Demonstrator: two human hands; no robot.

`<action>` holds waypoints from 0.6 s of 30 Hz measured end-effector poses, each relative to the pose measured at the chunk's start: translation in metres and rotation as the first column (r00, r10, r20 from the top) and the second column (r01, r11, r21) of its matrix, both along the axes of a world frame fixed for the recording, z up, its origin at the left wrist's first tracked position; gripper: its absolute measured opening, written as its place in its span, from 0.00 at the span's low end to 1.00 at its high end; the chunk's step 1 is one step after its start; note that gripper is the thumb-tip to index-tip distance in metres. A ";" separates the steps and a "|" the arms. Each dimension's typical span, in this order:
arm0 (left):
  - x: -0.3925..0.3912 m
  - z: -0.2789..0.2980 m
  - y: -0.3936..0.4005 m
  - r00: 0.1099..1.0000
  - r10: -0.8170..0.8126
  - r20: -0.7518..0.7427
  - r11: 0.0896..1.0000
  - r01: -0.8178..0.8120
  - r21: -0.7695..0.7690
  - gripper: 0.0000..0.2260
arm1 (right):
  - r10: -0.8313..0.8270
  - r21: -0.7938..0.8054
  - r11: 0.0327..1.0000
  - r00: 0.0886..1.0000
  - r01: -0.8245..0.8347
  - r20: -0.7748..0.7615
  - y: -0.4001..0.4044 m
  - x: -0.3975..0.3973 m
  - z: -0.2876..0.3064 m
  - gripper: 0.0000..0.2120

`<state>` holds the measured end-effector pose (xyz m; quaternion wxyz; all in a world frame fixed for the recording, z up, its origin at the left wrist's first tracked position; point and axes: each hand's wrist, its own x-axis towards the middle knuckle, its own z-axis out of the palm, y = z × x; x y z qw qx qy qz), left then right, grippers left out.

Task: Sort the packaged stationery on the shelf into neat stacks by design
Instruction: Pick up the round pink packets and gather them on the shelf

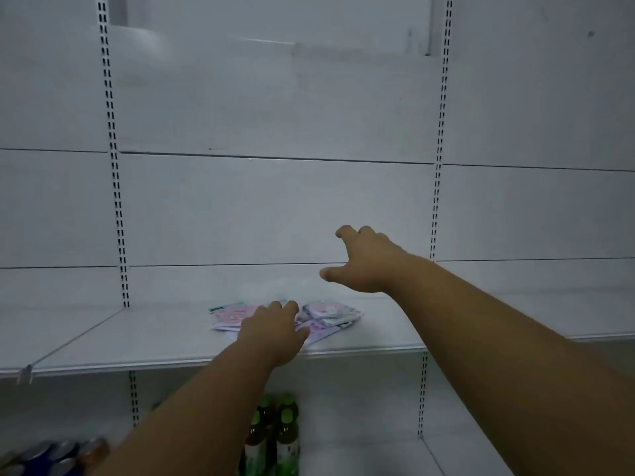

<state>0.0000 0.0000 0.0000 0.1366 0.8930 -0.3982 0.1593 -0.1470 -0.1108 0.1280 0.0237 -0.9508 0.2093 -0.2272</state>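
Stationery packs (323,316) lie jumbled on white shelf (137,338), slotted wall behind.

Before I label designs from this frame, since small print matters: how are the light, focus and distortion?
Head view: dim, flat, bluish light with no glare; the stationery packets look soft, prints unreadable; the left hand covers part of them; wide-angle bending curves the shelf edge and uprights.

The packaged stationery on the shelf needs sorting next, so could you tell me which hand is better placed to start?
Probably the left hand: it rests on the stationery packets, while the right hand hangs open above and beyond them.
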 end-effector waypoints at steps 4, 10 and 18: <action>0.025 -0.009 -0.008 1.000 0.024 -0.001 1.000 -0.024 0.007 0.21 | -0.020 0.023 1.000 0.999 0.021 -0.035 -0.012 0.025 -0.011 0.40; 0.080 -0.013 -0.040 0.991 0.127 0.032 0.988 -0.129 0.084 0.24 | -0.023 0.026 0.999 0.998 0.024 -0.055 -0.038 0.079 -0.020 0.39; 0.122 -0.009 -0.086 0.962 0.267 -0.062 0.942 -0.247 0.226 0.30 | -0.011 0.046 0.999 0.998 0.014 -0.064 -0.074 0.130 -0.017 0.38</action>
